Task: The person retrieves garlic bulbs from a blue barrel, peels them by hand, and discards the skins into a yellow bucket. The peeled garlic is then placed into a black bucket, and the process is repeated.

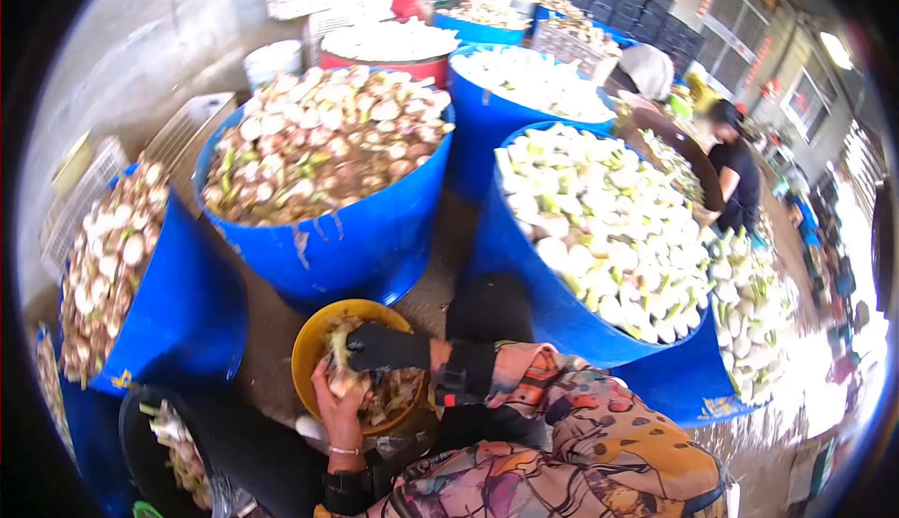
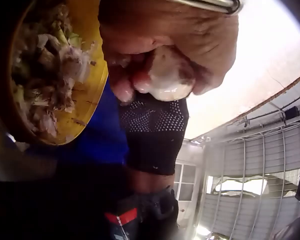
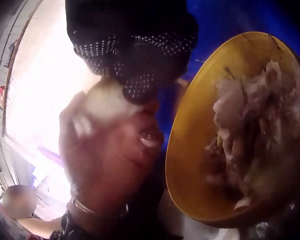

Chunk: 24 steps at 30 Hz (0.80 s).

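My bare left hand (image 1: 335, 406), with a bangle at the wrist, grips a pale garlic bulb (image 2: 167, 82) over the yellow bucket (image 1: 304, 354). Its fingers wrap the bulb's sides in the left wrist view. A black glove with white dots covers my right hand (image 1: 384, 347). Seen from the right wrist, the gloved fingers (image 3: 140, 90) curl down onto the top of the same bulb, just above the left thumb. Loose skins and leafy scraps (image 3: 240, 125) lie inside the bucket, which is tilted in both wrist views.
Large blue tubs heaped with garlic surround me: one ahead (image 1: 328, 246), one at left (image 1: 178, 303), one at right (image 1: 524, 265). A black bucket (image 1: 140, 443) with stalked bulbs stands by my leg. Another person (image 1: 735, 171) in dark clothes is at the far right.
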{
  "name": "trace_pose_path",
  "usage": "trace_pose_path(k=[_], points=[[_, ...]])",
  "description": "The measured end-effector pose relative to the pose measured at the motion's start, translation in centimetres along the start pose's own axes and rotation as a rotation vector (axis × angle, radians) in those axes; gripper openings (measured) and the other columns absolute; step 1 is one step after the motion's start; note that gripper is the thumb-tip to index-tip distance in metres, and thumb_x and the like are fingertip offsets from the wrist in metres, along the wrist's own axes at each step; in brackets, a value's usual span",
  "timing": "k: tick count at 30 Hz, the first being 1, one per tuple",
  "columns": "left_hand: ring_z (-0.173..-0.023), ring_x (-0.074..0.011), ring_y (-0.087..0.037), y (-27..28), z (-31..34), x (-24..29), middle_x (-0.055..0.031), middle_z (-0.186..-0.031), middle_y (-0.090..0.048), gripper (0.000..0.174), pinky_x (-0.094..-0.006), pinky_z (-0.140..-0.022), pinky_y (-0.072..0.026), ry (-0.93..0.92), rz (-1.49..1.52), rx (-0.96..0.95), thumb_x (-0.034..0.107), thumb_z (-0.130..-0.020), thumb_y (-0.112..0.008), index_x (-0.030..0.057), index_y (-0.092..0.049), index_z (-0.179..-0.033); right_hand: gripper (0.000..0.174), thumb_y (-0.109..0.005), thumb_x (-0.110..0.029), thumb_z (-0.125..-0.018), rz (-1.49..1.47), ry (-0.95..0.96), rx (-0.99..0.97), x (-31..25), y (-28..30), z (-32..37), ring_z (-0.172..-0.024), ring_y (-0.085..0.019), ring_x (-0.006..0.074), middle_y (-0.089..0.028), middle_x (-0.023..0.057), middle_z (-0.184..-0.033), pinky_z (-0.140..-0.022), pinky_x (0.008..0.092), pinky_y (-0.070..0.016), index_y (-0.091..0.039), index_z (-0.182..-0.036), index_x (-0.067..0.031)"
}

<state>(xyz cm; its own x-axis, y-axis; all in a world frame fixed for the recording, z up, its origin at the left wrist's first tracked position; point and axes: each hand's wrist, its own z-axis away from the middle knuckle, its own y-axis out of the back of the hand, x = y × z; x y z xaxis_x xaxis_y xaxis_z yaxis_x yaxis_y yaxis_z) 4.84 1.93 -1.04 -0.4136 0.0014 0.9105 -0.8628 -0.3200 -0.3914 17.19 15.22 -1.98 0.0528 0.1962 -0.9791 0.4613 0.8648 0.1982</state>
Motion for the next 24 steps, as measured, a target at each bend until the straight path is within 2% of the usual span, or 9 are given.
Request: trace_pose_path(k=[3, 6, 9, 12, 15, 17, 19, 21, 24], points=[[-0.065, -0.0165, -0.054, 0.2, 0.0, -0.5, -0.0119, -0.091, -0.056, 0.045, -0.0267, -0.054, -0.0466, 0.042, 0.244, -0.014, 0.021, -0.082, -0.051, 0.0065, -0.039, -0.123, 0.025, -0.063, -0.014, -0.082, 0.269, -0.07, -0.029, 2.1, -0.4, -1.6, -0.085, -0.057, 0.0141, -0.062, 0.0074, -0.092, -0.073, 0.0299, -0.0473, -0.059, -0.103, -0.0012], [-0.046, -0.0161, -0.045, -0.4, 1.0, 0.7, -0.0095, -0.075, -0.055, 0.048, -0.0296, -0.044, -0.04, 0.282, 0.584, -0.087, 0.049, -0.086, -0.041, 0.0086, -0.048, -0.11, 0.021, -0.061, -0.015, -0.083, -0.4, 0.2, 0.156, 4.3, -1.8, -0.8, -0.08, -0.057, 0.0132, -0.063, 0.0067, -0.089, -0.07, 0.0285, -0.0474, -0.061, -0.099, -0.0013], [-0.044, -0.0166, -0.043, 1.5, -0.2, -0.9, -0.0064, -0.07, -0.054, 0.053, -0.0305, -0.043, -0.0383, 0.452, 0.718, -0.334, 0.058, -0.086, -0.034, 0.0106, -0.052, -0.104, 0.022, -0.06, -0.015, -0.083, -0.3, 0.142, 0.228, 3.7, -1.4, -0.3, -0.081, -0.057, 0.0131, -0.063, 0.0057, -0.092, -0.07, 0.0291, -0.0475, -0.06, -0.102, -0.0016], [-0.045, -0.0169, -0.045, 0.9, -1.2, -1.8, -0.0045, -0.068, -0.054, 0.05, -0.0328, -0.043, -0.0396, 0.43, 0.366, 0.064, 0.055, -0.088, -0.034, 0.0105, -0.052, -0.104, 0.024, -0.06, -0.015, -0.084, -0.207, 0.092, 0.284, 2.9, -1.4, -0.6, -0.081, -0.058, 0.013, -0.064, 0.0048, -0.094, -0.071, 0.0296, -0.0477, -0.059, -0.104, -0.002], [-0.052, -0.0178, -0.051, 0.1, -0.9, -1.3, -0.0066, -0.075, -0.057, 0.039, -0.035, -0.048, -0.0466, 0.235, 0.209, 0.267, 0.041, -0.09, -0.038, 0.0097, -0.049, -0.109, 0.035, -0.062, -0.02, -0.082, 0.588, -0.189, 0.291, 4.8, -1.5, -2.1, -0.084, -0.061, 0.0187, -0.065, 0.008, -0.094, -0.073, 0.0328, -0.0486, -0.056, -0.112, -0.0032], [-0.056, -0.0167, -0.052, 1.1, -1.9, -4.3, -0.0054, -0.076, -0.056, 0.029, -0.0323, -0.049, -0.0471, -0.325, -0.349, 0.333, 0.031, -0.09, -0.044, 0.0094, -0.048, -0.109, 0.035, -0.062, -0.02, -0.082, 0.718, -0.202, 0.275, 4.4, -2.1, -1.7, -0.084, -0.061, 0.0192, -0.065, 0.0083, -0.094, -0.073, 0.0331, -0.0486, -0.056, -0.113, -0.0034], [-0.056, -0.0149, -0.052, 0.7, -1.7, -4.3, -0.0039, -0.075, -0.056, 0.026, -0.0304, -0.049, -0.046, -0.385, -0.416, 0.321, 0.028, -0.089, -0.048, 0.0103, -0.048, -0.108, 0.036, -0.062, -0.021, -0.082, 0.624, -0.098, 0.255, 4.2, -2.4, -1.2, -0.084, -0.061, 0.0197, -0.065, 0.0086, -0.094, -0.073, 0.0335, -0.0487, -0.056, -0.114, -0.0036], [-0.054, -0.0125, -0.05, 0.5, -0.3, -2.8, -0.002, -0.073, -0.056, 0.028, -0.0295, -0.048, -0.0433, 0.093, -0.042, 0.195, 0.033, -0.088, -0.049, 0.0124, -0.05, -0.108, 0.037, -0.062, -0.021, -0.082, 0.482, 0.003, 0.22, 3.9, -2.1, -0.2, -0.084, -0.061, 0.0203, -0.065, 0.0089, -0.094, -0.073, 0.0339, -0.0487, -0.055, -0.114, -0.0039], [-0.05, -0.0133, -0.046, 3.0, -0.8, -3.6, -0.0024, -0.073, -0.056, 0.031, -0.0291, -0.048, -0.042, 0.25, 0.339, -0.093, 0.038, -0.087, -0.049, 0.012, -0.051, -0.104, 0.038, -0.062, -0.022, -0.082, 0.393, 0.048, 0.178, 3.5, -1.4, 0.9, -0.084, -0.061, 0.0211, -0.065, 0.0093, -0.094, -0.073, 0.0345, -0.0488, -0.055, -0.115, -0.0042]])
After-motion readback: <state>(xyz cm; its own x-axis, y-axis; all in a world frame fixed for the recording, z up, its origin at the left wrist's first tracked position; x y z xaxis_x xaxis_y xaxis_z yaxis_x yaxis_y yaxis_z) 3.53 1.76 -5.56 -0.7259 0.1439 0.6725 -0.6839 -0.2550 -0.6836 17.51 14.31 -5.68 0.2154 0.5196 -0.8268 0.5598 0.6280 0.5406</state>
